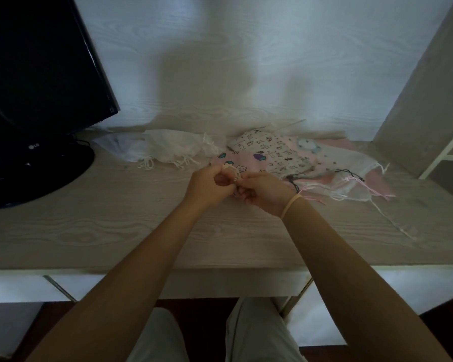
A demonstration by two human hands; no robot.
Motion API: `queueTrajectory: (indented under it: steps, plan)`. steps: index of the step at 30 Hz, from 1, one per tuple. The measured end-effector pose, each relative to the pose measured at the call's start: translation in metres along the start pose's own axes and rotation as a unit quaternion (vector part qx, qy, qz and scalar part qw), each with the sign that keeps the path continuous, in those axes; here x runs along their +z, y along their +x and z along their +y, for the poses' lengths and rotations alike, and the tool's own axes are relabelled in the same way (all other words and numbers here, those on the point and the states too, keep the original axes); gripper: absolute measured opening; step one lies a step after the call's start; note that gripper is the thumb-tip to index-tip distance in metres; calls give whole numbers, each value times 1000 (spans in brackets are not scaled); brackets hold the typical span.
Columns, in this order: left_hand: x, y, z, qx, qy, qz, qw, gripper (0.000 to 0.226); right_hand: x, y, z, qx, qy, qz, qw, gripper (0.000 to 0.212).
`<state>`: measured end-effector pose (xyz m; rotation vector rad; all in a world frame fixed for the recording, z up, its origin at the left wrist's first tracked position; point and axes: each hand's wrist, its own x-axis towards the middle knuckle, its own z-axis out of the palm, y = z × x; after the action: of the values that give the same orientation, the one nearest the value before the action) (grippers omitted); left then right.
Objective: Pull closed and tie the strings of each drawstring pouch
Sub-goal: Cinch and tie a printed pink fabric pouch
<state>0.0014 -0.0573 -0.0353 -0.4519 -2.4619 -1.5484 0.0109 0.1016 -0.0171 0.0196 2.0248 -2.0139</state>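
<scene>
A: What are the hands doing right now?

B: Both are meeting at the centre of the frame, just above the worktop (115, 226). The left hand (207, 186) is curling its fingers around a small pale pouch (232, 171), and the right hand (262, 194) is pinching what looks like its white string (237, 176). I judge a knot is being worked, though the fingers are hiding it.

A: So that pouch is closed?

B: Its mouth is looking gathered, but I cannot tell whether the tie is finished.

A: And the others?

B: Left of centre, toward the monitor (37, 87), white pouches (168, 150) are lying in a heap with their tasselled cords bunched; those are probably done. Right of centre, the printed pouches (272, 152) are lying flat and overlapping, with sheer pouches (351, 178) beside them; black strings (351, 173) and pink strings (311, 194) are trailing loose over them.

A: Meaning?

B: I'm guessing the right pile is still waiting, so a fair share of the job is remaining.
</scene>
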Motion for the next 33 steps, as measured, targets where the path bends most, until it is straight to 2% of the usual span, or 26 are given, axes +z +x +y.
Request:
queueTrajectory:
  steps: [7, 10, 13, 22, 26, 29, 33]
  plan:
    - [-2, -1, 4, 7, 14, 8, 1000, 18, 2, -2, -1, -19, -10, -9, 1000, 13]
    - [-2, -2, 8, 21, -12, 13, 1000, 32, 1, -4, -1, -24, -19, -9, 999, 16]
    - [0, -2, 8, 17, -20, 19, 999, 16, -2, -4, 1, -21, -10, -4, 1000, 16]
    - [-1, -4, 10, 24, 63, 43, 997, 9, -1, -2, 4, -19, -2, -5, 1000, 13]
    - [-3, -3, 10, 12, 131, 26, 991, 7, 0, -3, 3, -23, 37, 24, 999, 19]
    - [-3, -3, 10, -2, 148, -1, 989, 9, 4, -4, 0, -42, 76, 90, 992, 15]
    - [-8, -5, 10, -34, 213, -78, 973, 9, 7, 0, 3, -63, 103, 172, 978, 11]
